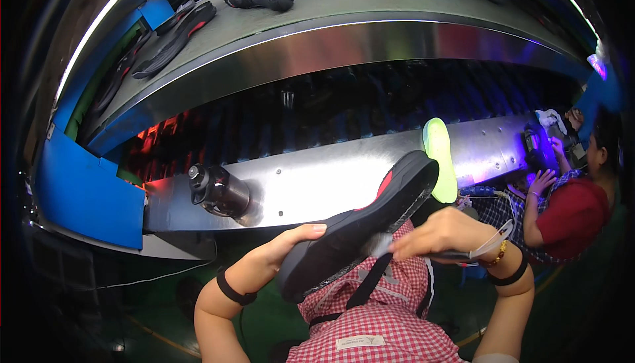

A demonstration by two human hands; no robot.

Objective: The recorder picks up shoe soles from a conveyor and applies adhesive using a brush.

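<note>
1. The right hand's (444,232) fingers pinch a small tool (378,244) with a pale, blurred tip, probably a brush; a light grip near the tip should give the best control.
2. The left hand's (286,247) fingers grasp the black shoe (354,231) toward its lower-left end, thumb pressed on top; the rest of that grip is hidden. A firm hold here should stop the shoe twisting under each stroke.
3. The shoe is held between the two hands, tilted, above the lap and the checked apron (393,326), with its lower-left end nearer the body. Turning its edge toward the tool likely works better than bending the right wrist.
4. Whitish streaks run along the sole's edge, where the tip works. Short, even strokes along that line would probably serve best, sparing the upper and its red patch (384,184).
5. Just beyond the shoe, on the metal worktop (317,198), lies a yellow-green shoe-shaped piece (440,158); the shoe's upper end is best steered clear of it.
6. The dark bottle (225,194) stands to the left, and a seated co-worker (572,211) is well off to the right, so elbows call for modest swings.
</note>
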